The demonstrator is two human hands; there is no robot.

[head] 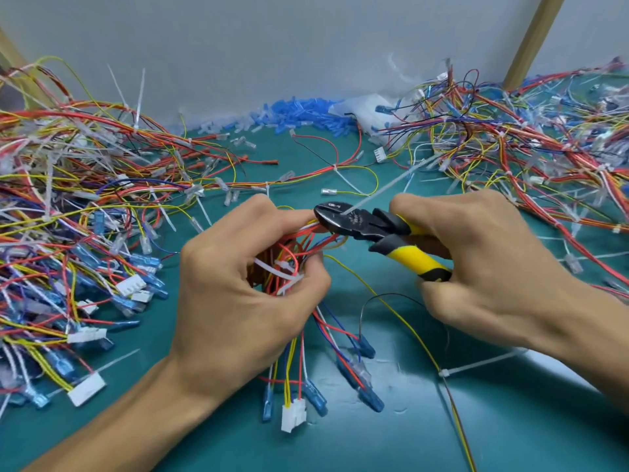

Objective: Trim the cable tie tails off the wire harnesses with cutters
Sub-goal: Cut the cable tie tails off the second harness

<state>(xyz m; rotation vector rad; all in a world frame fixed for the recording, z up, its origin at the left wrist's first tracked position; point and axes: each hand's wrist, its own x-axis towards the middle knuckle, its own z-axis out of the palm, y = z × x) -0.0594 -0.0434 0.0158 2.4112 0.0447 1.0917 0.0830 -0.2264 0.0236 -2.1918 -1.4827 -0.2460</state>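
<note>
Cable tie tail (381, 190) slants up and right from the centre of the frame, its base lying between the blades of the cutters (360, 224). The right hand (483, 267) grasps the yellow-and-black handles. The left hand (238, 284) is clenched around a bundled wire harness (296, 253), whose blue terminals and white connector hang down toward the green table (391, 437). Tangled harness piles fill the left (68, 199) and upper right (544, 148) of the frame, with loose blue sleeves (299, 114) at top centre.

Black-jawed, yellow-handled cutters (371, 233) apparently bite the white cable tie tail (384, 187) at a red-and-yellow wire harness (292, 253).
</note>
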